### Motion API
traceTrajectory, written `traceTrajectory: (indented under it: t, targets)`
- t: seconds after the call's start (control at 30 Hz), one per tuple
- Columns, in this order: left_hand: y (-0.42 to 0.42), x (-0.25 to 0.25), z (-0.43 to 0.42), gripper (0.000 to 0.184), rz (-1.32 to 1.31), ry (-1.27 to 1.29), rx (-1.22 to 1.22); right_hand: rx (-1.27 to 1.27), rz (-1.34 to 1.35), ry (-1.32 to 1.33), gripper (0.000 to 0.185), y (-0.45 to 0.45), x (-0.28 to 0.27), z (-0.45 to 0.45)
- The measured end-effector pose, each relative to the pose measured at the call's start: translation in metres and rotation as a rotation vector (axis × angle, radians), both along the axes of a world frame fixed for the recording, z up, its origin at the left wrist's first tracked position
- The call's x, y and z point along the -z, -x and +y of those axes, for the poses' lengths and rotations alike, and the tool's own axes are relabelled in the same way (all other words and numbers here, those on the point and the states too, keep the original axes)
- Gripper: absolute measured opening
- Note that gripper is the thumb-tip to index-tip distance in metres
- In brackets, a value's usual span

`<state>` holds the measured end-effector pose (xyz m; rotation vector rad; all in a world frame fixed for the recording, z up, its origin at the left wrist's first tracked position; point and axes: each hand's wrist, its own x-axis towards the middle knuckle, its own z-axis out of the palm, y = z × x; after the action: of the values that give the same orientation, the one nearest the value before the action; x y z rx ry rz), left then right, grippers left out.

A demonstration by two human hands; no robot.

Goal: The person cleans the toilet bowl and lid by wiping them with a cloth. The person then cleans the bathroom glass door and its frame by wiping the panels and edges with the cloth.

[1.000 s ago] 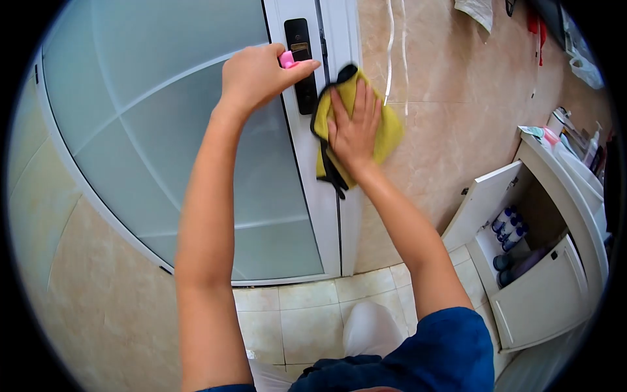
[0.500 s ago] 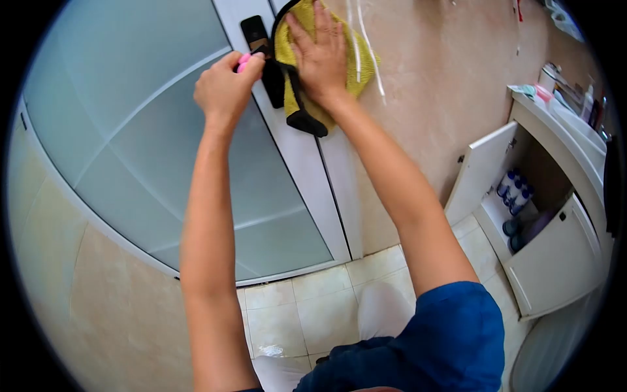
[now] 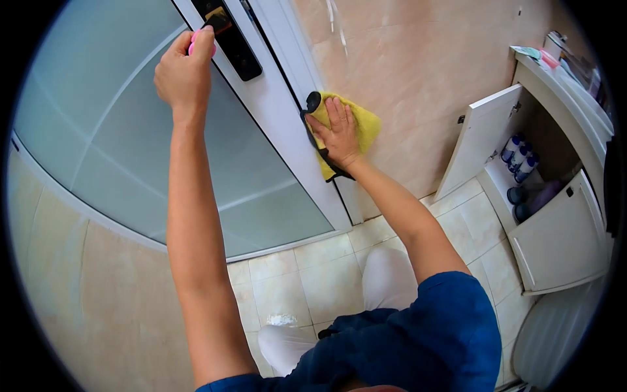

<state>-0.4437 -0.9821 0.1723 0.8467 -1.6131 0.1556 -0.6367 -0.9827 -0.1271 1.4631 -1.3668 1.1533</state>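
Observation:
My left hand (image 3: 185, 73) is closed around the black door handle (image 3: 212, 27), where something pink (image 3: 194, 43) shows between the fingers. The handle sits on a long black lock plate (image 3: 238, 49) on the white-framed, frosted-glass door (image 3: 255, 189). Lower and to the right, my right hand (image 3: 341, 134) holds a yellow cleaning cloth (image 3: 367, 124) with black edging. Its fingers are stretched over the cloth, pressing it against the white door frame and the adjoining tiled wall (image 3: 418, 85).
On the right stands a white cabinet (image 3: 555, 245) with one door (image 3: 480, 140) swung out. Several blue-and-white bottles (image 3: 520, 159) and dark-capped containers (image 3: 519, 204) are inside. Small items lie on its counter. A white patch (image 3: 281, 320) marks the tiled floor (image 3: 326, 277).
My right hand and the cloth have moved down from beside the lock plate to lower on the frame. The door, with my left hand on its handle, appears further left in view.

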Motion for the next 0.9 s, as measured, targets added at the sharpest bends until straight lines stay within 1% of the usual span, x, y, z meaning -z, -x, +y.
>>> traceTrajectory:
  t: [0.03, 0.1, 0.2, 0.23, 0.27, 0.3, 0.4, 0.43, 0.5, 0.53, 0.57, 0.6, 0.67, 0.7, 0.73, 0.77, 0.8, 0.87, 0.9]
  targets:
    - [-0.003, 0.002, 0.002, 0.040, -0.002, 0.020, 0.030, -0.055, -0.037, 0.016, 0.048, 0.000, 0.001, 0.000]
    - [-0.008, 0.004, 0.008, 0.039, -0.007, 0.064, 0.097, -0.055, -0.041, 0.021, 0.046, -0.001, -0.001, -0.002]
    - [-0.010, 0.008, 0.025, 0.037, 0.044, 0.116, 0.142, -0.084, -0.033, 0.042, 0.042, -0.002, -0.029, 0.003]
    - [-0.011, 0.009, 0.023, 0.036, 0.110, 0.142, 0.223, -0.085, -0.016, 0.040, 0.042, -0.001, -0.042, 0.004]
    - [-0.015, 0.010, 0.026, 0.035, 0.118, 0.136, 0.251, -0.087, 0.001, 0.039, 0.041, 0.000, -0.053, 0.004]
    - [-0.019, 0.011, 0.033, 0.035, 0.127, 0.128, 0.279, -0.136, -0.003, 0.128, 0.032, -0.002, -0.062, 0.001]
    - [-0.026, 0.014, 0.059, 0.033, 0.167, 0.127, 0.294, -0.322, -0.025, 0.183, 0.024, 0.006, -0.071, -0.001]
    - [-0.029, 0.014, 0.066, 0.032, 0.170, 0.145, 0.305, -0.374, -0.108, 0.256, 0.016, 0.001, -0.079, 0.008]
    - [-0.029, 0.015, 0.082, 0.030, 0.204, 0.165, 0.306, -0.771, -0.631, 0.204, 0.017, -0.018, -0.091, 0.033]
    - [-0.035, 0.016, 0.087, 0.032, 0.175, 0.165, 0.275, -0.965, -0.898, 0.162, 0.017, -0.027, -0.098, 0.041]
    - [-0.043, 0.016, 0.090, 0.033, 0.147, 0.169, 0.244, -1.184, -1.038, 0.260, 0.019, -0.034, -0.105, 0.041]
    - [-0.049, 0.015, 0.095, 0.035, 0.117, 0.170, 0.213, -1.543, -1.130, 0.238, 0.023, -0.037, -0.111, 0.053]
    - [-0.053, 0.015, 0.103, 0.033, 0.136, 0.179, 0.249, -1.990, -1.235, 0.091, 0.028, -0.041, -0.132, 0.085]
    - [-0.056, 0.015, 0.108, 0.033, 0.146, 0.185, 0.268, -2.017, -1.196, -0.024, 0.031, -0.049, -0.143, 0.100]
    - [-0.060, 0.014, 0.113, 0.032, 0.159, 0.190, 0.286, -1.746, -0.773, -0.085, 0.039, -0.057, -0.142, 0.102]
    - [-0.064, 0.014, 0.117, 0.032, 0.165, 0.181, 0.306, -1.454, -0.404, -0.028, 0.048, -0.064, -0.141, 0.104]
    - [-0.069, 0.013, 0.120, 0.031, 0.174, 0.174, 0.327, -1.329, -0.378, 0.047, 0.059, -0.075, -0.140, 0.114]
    - [-0.075, 0.014, 0.127, 0.033, 0.187, 0.180, 0.336, -1.344, -0.458, -0.077, 0.061, -0.078, -0.128, 0.129]
    - [-0.074, 0.013, 0.132, 0.034, 0.189, 0.192, 0.326, -1.342, -0.438, -0.107, 0.061, -0.078, -0.116, 0.135]
